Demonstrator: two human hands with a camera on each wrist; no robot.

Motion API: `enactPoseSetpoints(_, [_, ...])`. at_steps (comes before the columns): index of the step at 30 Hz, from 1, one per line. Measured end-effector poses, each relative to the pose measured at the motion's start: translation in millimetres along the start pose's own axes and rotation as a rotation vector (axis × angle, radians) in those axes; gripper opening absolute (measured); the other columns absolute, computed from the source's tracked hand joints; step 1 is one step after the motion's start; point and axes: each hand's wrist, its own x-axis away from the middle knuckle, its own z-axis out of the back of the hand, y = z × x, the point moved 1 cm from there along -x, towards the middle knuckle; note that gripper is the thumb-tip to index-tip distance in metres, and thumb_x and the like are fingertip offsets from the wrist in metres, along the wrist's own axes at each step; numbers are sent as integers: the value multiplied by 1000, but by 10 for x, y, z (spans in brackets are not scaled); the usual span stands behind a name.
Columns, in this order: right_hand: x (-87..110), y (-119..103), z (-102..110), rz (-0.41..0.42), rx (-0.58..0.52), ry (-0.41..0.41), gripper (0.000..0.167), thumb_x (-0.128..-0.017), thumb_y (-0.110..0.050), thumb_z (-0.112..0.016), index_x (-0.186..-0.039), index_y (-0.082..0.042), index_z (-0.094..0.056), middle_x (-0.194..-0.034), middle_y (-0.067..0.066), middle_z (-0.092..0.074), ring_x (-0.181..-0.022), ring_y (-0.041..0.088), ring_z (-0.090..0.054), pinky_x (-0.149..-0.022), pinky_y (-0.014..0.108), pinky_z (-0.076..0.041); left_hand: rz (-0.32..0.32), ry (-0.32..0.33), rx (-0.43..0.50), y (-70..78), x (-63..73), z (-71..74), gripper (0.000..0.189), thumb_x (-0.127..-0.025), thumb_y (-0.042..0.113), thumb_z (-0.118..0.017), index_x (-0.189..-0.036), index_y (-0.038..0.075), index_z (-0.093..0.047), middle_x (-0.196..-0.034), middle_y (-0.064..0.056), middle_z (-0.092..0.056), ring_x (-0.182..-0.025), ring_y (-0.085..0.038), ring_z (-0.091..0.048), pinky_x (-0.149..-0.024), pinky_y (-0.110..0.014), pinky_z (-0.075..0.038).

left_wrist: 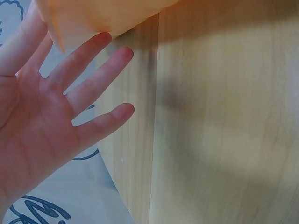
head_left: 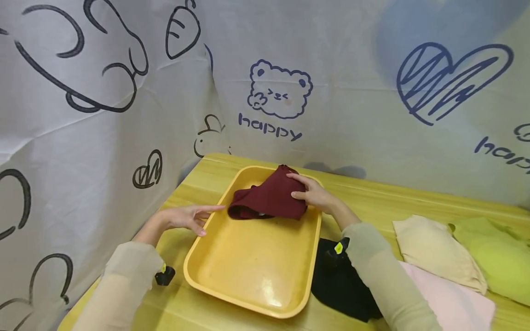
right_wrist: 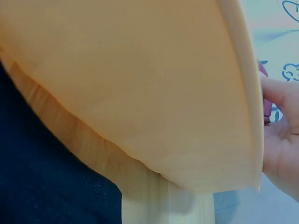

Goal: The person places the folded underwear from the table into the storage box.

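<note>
Your left hand (head_left: 186, 218) spreads its fingers at ten o'clock against the smooth, round-cornered yellow tub (head_left: 248, 266). Your right hand (head_left: 320, 196) touches the matte, crumpled maroon cloth (head_left: 271, 197) inside, at twelve; I cannot tell whether it pinches.

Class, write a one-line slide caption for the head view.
Right grip on maroon cloth at the yellow tray's far end; left grip at its near-left side.
</note>
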Motion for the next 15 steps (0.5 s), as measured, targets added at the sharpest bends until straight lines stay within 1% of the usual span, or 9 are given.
enactPoseSetpoints(3, [16, -5, 4, -9, 59, 0, 57, -92, -7, -52, -144, -13, -28, -144, 19, -23, -106, 33, -47, -78, 30, -48, 7, -1, 9, 1, -29, 5, 87, -80, 11, -69, -146, 2, -13, -147, -29, -5, -133, -46, -9, -104, -55, -21])
enactPoseSetpoints(7, [27, -20, -26, -21, 65, -19, 57, -92, -7, -51, -143, -13, -28, -142, 20, -25, -102, 31, -49, -74, 27, -48, 15, 1, 12, 3, -27, 5, 88, -79, 9, -69, -145, 1, -12, -147, -30, -4, -133, -46, -9, -103, -54, -24])
enactPoseSetpoints(11, [39, -34, -58, -37, 75, -42, 57, -91, -7, -52, -143, -12, -29, -139, 21, -30, -105, 32, -50, -79, 32, -49, 0, -6, 1, -2, -20, 9, 87, -79, 10, -69, -145, 0, -13, -147, -30, -5, -133, -47, -9, -104, -55, -22])
enactPoseSetpoints(13, [47, -42, -70, -37, 104, -48, 57, -91, -8, -53, -143, -11, -29, -138, 22, -32, -107, 33, -49, -83, 36, -49, -11, -16, -2, -1, -24, 11, 86, -80, 11, -69, -145, 0, -13, -147, -30, -5, -132, -47, -8, -104, -56, -22])
enactPoseSetpoints(15, [52, -53, -75, -33, 155, -40, 57, -91, -8, -53, -142, -9, -30, -138, 22, -33, -111, 34, -47, -90, 41, -45, -20, -24, -3, 4, -30, 13, 86, -81, 12, -68, -145, 0, -13, -147, -30, -4, -133, -47, -7, -103, -56, -22])
